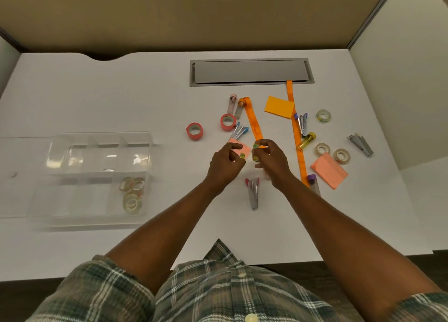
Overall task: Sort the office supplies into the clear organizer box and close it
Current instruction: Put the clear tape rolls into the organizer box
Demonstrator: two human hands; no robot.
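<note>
Fingers (pixel 233 147) of the left hand (pixel 226 166) pinch a small yellow-green piece (pixel 242 155), well right of the open clear box (pixel 101 136), which holds tape rolls (pixel 132 193). The right hand (pixel 272 162) grips a small tube (pixel 255 156) at the orange ribbon (pixel 254 125)'s near end. A pink notepad (pixel 329 170) and loose tape (pixel 323 116) lie farther right.

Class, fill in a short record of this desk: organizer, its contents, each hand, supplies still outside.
Organizer: clear organizer box, lid open
Contents: clear tape rolls, near-right compartment
Left hand: pinches small yellow-green piece
Right hand: grips yellow-green item
Outside: red tape rolls, staple removers, sticky notes, orange ribbons
</note>
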